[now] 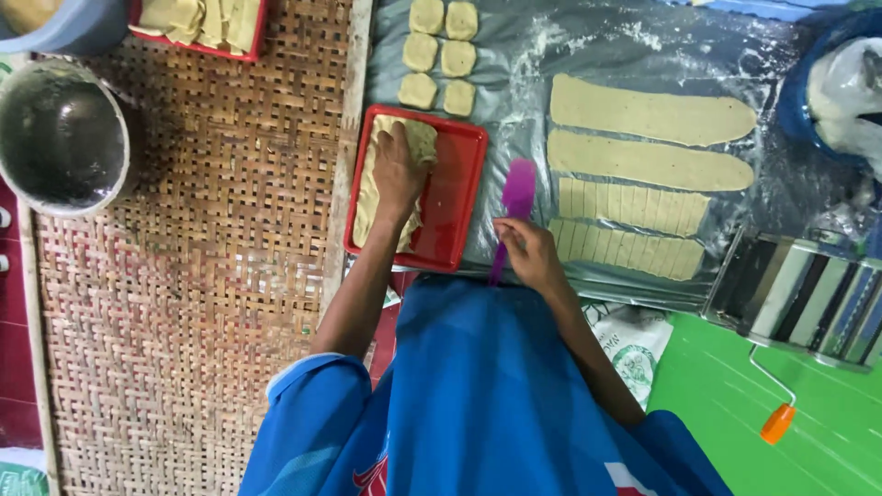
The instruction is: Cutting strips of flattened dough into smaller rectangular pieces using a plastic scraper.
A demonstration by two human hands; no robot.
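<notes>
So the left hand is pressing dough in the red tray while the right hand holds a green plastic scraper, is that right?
Not quite: in the head view the flat plastic scraper in the right hand is purple, not green. The left hand does press on the pale dough in the red rectangular tray.

This looks like a home food-making spot set up on the floor rather than a fitted kitchen — the work surface is a woven bamboo mat (202, 276) with a floured plastic sheet (634, 46) spread beside it. Long strips of rolled dough (648, 115) and small cut pieces (441, 55) lie on the sheet, and a red tray (455, 197) holds more dough. A hand-cranked pasta roller (808, 298) with an orange handle stands on a green surface — next to it, a metal bowl (60, 138) and a second red tray (197, 28) of cut dough show small-batch snack making.
</notes>
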